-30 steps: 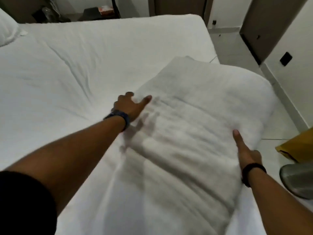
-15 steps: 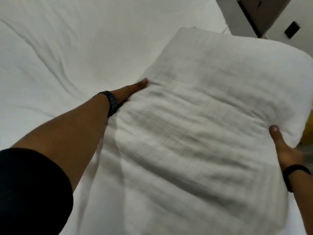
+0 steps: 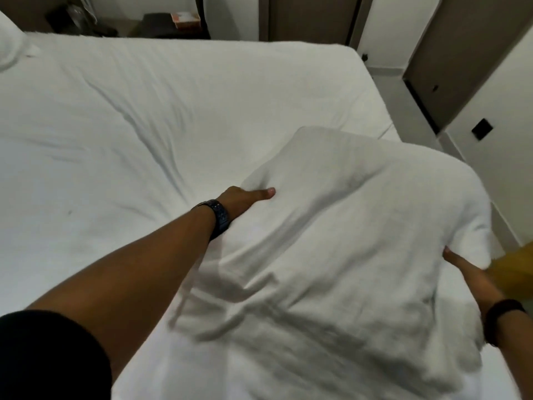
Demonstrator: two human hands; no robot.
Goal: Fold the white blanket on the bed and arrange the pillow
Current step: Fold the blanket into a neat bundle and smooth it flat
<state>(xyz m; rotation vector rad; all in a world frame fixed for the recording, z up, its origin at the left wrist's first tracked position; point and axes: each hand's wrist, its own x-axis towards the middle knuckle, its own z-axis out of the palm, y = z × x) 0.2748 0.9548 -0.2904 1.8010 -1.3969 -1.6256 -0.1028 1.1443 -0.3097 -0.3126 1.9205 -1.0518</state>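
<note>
White blanket (image 3: 360, 255) is folded into a fat bundle at the bed's (image 3: 173, 125) near right corner. Left hand (image 3: 242, 197) pinches its left edge, thumb on top. Right hand (image 3: 467, 274) sits under the right edge with its fingers hidden, so can't tell the grip. Next, I'd guess: set it down square, then sort the pillow (image 3: 7, 44) at the far left corner.

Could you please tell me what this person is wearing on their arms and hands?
Both hands are bare, with no gloves and no rings that I can see. The left hand has a dark, link-style wristwatch at the wrist, and a black short sleeve covers the upper arm. The right hand has a plain thin black wristband; no sleeve shows on that arm.
</note>
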